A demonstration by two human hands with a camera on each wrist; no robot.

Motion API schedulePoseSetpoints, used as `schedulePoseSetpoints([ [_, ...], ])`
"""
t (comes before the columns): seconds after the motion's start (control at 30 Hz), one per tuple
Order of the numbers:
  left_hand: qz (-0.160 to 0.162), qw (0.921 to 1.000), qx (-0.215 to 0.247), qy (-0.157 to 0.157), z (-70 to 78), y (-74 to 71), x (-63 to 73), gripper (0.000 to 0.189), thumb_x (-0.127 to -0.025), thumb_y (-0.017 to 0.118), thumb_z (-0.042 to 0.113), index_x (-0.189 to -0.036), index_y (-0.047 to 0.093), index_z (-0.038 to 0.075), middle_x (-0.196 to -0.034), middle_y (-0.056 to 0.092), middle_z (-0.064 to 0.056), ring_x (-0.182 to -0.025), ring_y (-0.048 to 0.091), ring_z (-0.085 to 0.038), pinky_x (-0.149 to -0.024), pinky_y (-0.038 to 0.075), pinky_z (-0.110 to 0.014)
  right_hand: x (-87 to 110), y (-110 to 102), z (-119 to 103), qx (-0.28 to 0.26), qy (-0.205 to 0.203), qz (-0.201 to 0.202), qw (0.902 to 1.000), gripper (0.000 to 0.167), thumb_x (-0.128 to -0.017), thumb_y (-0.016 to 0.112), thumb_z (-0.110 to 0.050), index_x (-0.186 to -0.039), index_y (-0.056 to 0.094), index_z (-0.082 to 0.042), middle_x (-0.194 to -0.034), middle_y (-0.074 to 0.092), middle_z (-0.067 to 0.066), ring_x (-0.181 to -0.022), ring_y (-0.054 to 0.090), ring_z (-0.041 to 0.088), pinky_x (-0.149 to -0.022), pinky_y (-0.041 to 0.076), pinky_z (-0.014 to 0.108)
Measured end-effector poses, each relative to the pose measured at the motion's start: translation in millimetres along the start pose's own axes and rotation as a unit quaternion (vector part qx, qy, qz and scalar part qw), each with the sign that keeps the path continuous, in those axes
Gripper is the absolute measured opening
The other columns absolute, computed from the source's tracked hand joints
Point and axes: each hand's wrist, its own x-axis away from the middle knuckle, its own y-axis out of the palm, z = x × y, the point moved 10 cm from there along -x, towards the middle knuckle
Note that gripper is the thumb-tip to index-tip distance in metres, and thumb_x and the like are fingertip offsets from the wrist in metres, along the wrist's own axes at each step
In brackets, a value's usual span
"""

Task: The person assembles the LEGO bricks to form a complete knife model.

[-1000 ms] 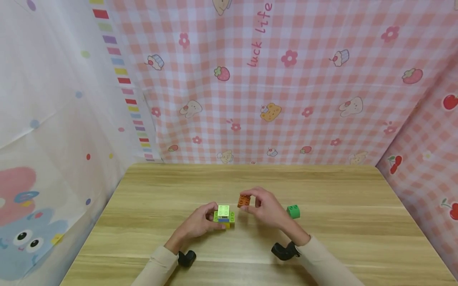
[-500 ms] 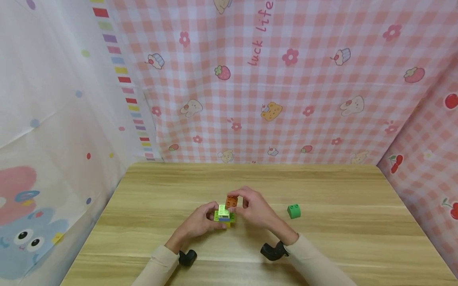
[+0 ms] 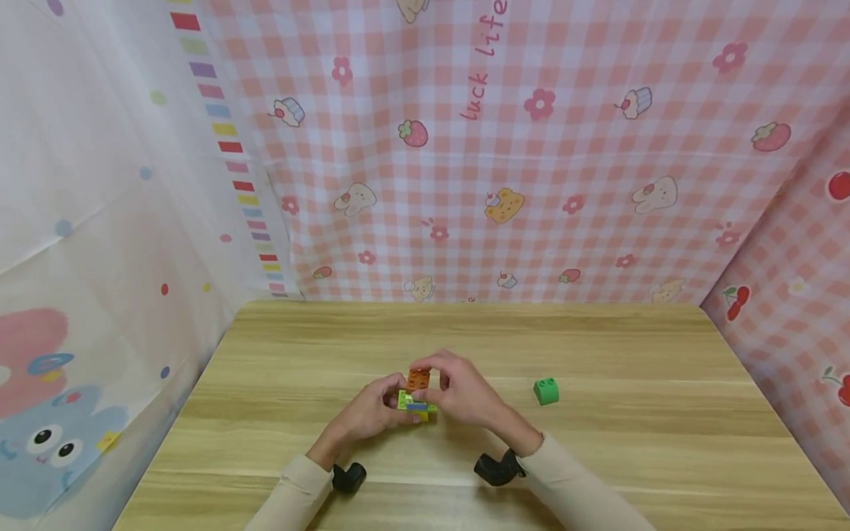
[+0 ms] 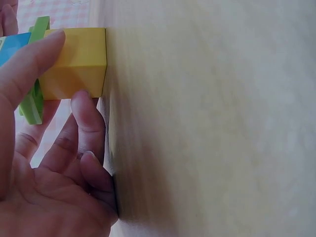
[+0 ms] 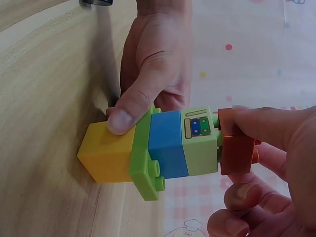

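Note:
A small tower of toy building bricks stands on the table before me. From the bottom it has a yellow brick (image 5: 106, 153), a wide green plate (image 5: 141, 163), a blue brick (image 5: 168, 143) and a pale green printed brick (image 5: 200, 153). My left hand (image 3: 372, 409) grips the yellow brick, thumb on one side and fingers on the other. With thumb and fingers, my right hand (image 3: 465, 391) pinches an orange brick (image 5: 238, 148) right at the studs of the pale green one, where some studs still show.
A green curved-top brick (image 3: 547, 391) lies on the wooden table (image 3: 631, 442) to the right. Black wrist-camera mounts (image 3: 499, 469) hang beside both wrists. A pink checked cloth (image 3: 451, 184) rises behind the table.
My right hand has carried the orange brick leftward from beside the tower to its top. The left hand keeps its grip at the tower's base.

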Motion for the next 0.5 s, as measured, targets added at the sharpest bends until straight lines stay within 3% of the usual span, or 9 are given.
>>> schedulePoseSetpoints([
  [0.3,-0.005,0.9999,0.013,0.004,1.1,1.4,0.3,0.029,-0.082,0.082,0.022,-0.099,0.059,0.017,-0.102,0.067,-0.009,-0.083,0.056,-0.013,-0.069,0.046,-0.025,-1.1,4.4,-2.3,0.004,-0.011,-0.013,0.9998,0.033,-0.089,0.076,-0.017,-0.12,0.07,-0.01,-0.107,0.063,-0.002,-0.069,0.049,0.009,-0.059,0.043,0.023],
  [0.5,-0.007,0.9999,0.013,0.002,1.0,1.8,0.1,0.029,-0.083,0.082,0.023,-0.1,0.059,0.016,-0.102,0.066,-0.004,-0.085,0.057,-0.014,-0.07,0.047,-0.025,-0.4,5.2,-5.2,0.014,-0.016,-0.019,0.9996,0.033,-0.09,0.075,-0.016,-0.121,0.07,-0.009,-0.106,0.062,-0.001,-0.069,0.048,0.009,-0.058,0.043,0.023],
])
